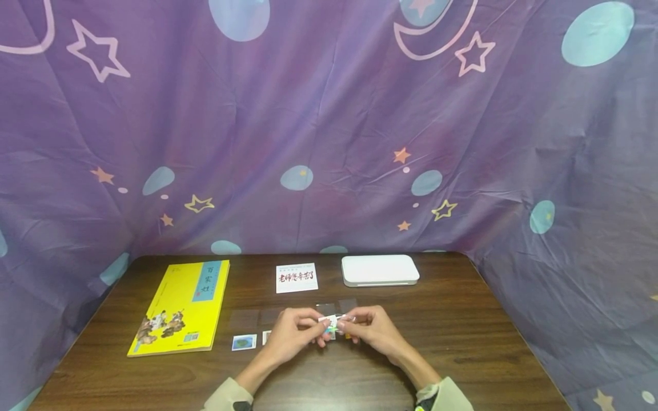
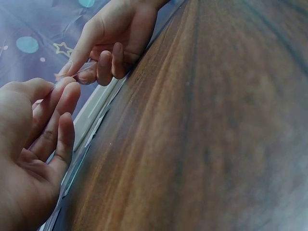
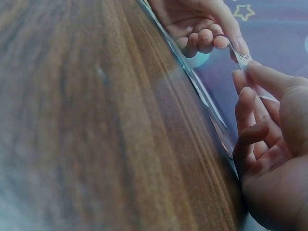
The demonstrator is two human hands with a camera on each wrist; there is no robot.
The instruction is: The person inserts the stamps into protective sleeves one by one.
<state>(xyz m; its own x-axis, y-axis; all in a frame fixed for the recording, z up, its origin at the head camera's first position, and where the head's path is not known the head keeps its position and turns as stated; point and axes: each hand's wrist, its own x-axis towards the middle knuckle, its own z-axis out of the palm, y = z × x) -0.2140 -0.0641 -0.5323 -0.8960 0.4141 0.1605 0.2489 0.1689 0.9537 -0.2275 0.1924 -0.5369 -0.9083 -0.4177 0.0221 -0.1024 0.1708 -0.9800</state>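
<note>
Above the table's middle, the left hand [image 1: 294, 334] pinches a small, printed, stamp-like paper [image 1: 330, 324] between thumb and fingers. From the opposite side the right hand [image 1: 376, 332] grips a small clear plastic sleeve [image 1: 349, 318] at its edge. Thumb tips of both hands nearly meet in the right wrist view, with the printed paper [image 3: 243, 59] between them. Whether the paper sits inside the sleeve cannot be told. Left of the hands lies a stamp [image 1: 244, 342] with a blue-green picture; another stamp [image 1: 265, 337] is partly hidden by the left hand.
Clear sleeves [image 1: 244, 318] lie in a row behind the stamps. A yellow book [image 1: 180, 308] occupies the left side. Toward the back are a white card [image 1: 297, 278] with red writing and a white case [image 1: 380, 270]. A purple curtain [image 1: 329, 125] hangs behind the wooden table [image 1: 462, 342].
</note>
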